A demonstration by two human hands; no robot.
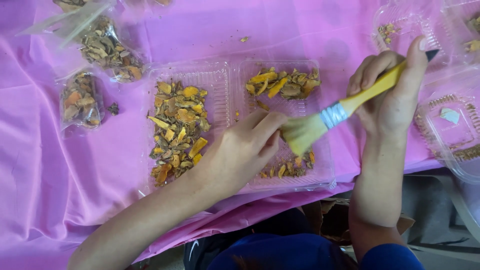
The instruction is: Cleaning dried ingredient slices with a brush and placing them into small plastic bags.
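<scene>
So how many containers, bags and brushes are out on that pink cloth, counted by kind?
Open clear plastic clamshell trays: 3, the middle one, one at top right, one at right
Clear plastic bags of dried pieces: 2
Brush: 1, held in the right hand
Total: 6

Glossy clear plastic tray (220, 75); satiny pink cloth (60, 165); brush (345, 107): wooden handle, metal ferrule.

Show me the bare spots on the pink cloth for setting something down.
Bare pink cloth lies left of the open tray, below the small bags; another patch runs above the tray. Crowded: inside the tray, around both hands, and the right edge with clear boxes.
</scene>
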